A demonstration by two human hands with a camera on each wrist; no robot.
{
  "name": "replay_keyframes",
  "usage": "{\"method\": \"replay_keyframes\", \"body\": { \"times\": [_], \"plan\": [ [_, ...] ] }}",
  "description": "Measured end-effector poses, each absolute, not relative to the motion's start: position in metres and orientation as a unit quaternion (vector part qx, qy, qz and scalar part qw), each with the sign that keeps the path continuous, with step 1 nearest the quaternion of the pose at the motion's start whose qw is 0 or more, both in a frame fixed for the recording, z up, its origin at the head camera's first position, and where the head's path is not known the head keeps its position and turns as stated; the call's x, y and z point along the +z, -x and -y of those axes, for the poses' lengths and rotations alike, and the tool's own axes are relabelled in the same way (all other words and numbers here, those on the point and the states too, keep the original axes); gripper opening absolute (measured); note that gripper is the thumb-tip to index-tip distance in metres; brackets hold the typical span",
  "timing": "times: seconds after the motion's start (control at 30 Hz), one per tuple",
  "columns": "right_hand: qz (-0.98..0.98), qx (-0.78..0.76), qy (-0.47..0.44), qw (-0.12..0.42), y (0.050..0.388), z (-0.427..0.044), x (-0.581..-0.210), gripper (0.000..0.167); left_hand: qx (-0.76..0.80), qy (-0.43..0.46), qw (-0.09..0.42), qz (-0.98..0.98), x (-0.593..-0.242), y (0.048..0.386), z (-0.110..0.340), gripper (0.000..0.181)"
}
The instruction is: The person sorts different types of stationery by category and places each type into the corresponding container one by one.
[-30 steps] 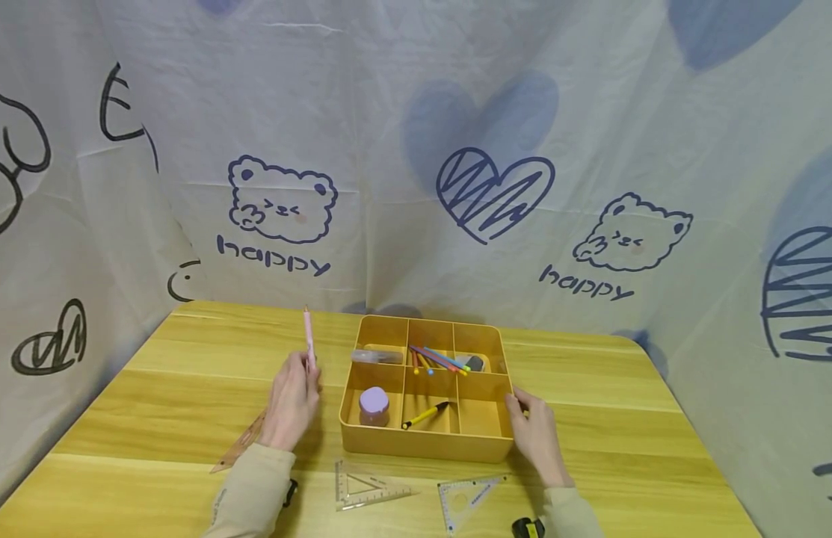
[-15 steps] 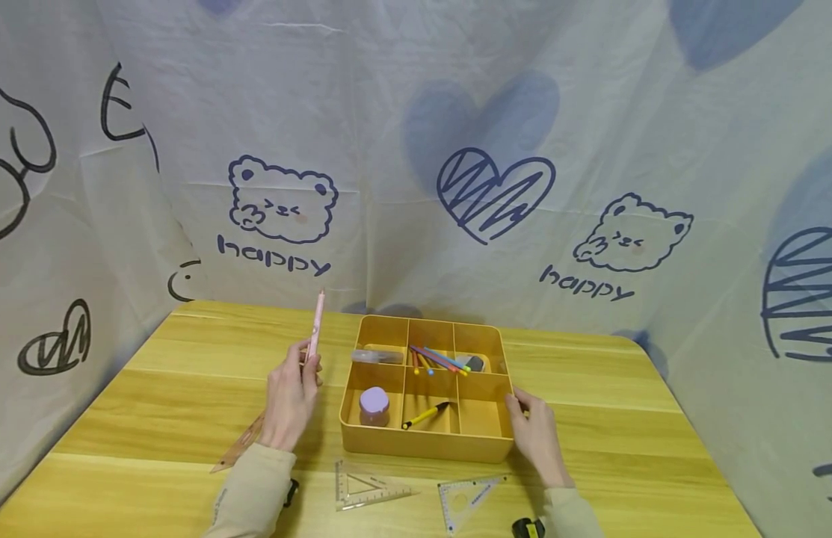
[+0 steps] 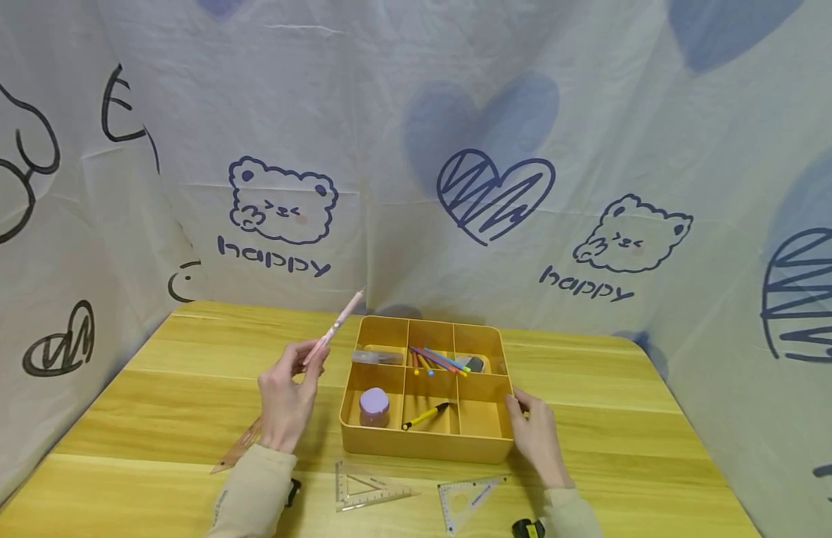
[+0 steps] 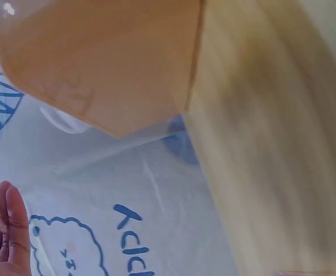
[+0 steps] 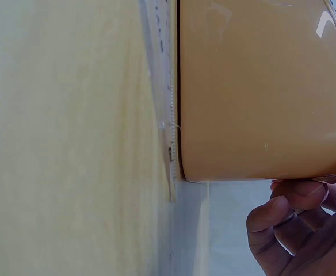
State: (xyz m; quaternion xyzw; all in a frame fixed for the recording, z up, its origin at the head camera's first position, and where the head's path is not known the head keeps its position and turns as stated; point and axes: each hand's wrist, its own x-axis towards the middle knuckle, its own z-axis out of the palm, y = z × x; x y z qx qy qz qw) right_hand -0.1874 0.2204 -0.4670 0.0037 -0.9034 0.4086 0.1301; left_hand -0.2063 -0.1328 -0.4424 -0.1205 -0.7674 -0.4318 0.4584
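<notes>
A pink pen [image 3: 338,323] is pinched in my left hand [image 3: 284,396], tilted up to the right, just left of the yellow organizer box [image 3: 425,442]. In the left wrist view, the fingers [image 4: 15,221] show at the lower left edge. My right hand [image 3: 538,433] grips the box's right wall near the front corner; in the right wrist view its fingers [image 5: 271,214] touch the box's edge. Inside the front compartments are a purple-lidded jar [image 3: 374,403] and a yellow-and-black pen [image 3: 425,415]. Several colored pens [image 3: 439,360] lie across the back middle divider.
A clear case [image 3: 377,357] lies in the back left compartment, a dark grey item [image 3: 475,364] in the back right. Two clear set squares [image 3: 368,489] lie before the box. An orange ruler [image 3: 239,446] is partly behind the left arm. A printed curtain [image 3: 389,261] stands behind the table.
My left hand has risen slightly, and the pink pen has tipped from nearly upright to leaning right, its tip nearer the box. The right hand and the box have stayed put.
</notes>
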Motion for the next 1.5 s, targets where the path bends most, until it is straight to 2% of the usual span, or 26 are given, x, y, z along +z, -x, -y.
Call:
{"method": "replay_keyframes", "body": {
  "times": [0.3, 0.53, 0.8, 1.03, 1.5],
  "plan": [
    [0.902, 0.411, -0.001, 0.130, 0.187, -0.220, -0.467, 0.034, -0.456, 0.176, 0.494, 0.719, -0.422, 0.195, 0.124, 0.022],
    [0.902, 0.413, 0.002, 0.127, 0.187, -0.220, -0.467, 0.035, -0.451, 0.230, 0.492, 0.708, -0.410, 0.184, 0.116, 0.026],
    [0.902, 0.412, 0.005, 0.125, 0.187, -0.221, -0.466, 0.036, -0.446, 0.265, 0.449, 0.728, -0.403, 0.173, 0.105, 0.022],
    [0.902, 0.415, 0.001, 0.124, 0.187, -0.221, -0.467, 0.036, -0.430, 0.305, 0.423, 0.737, -0.402, 0.168, 0.093, 0.027],
    [0.902, 0.414, 0.000, 0.125, 0.188, -0.221, -0.468, 0.035, -0.381, 0.317, 0.313, 0.810, -0.412, 0.164, 0.081, 0.015]
  ]
}}
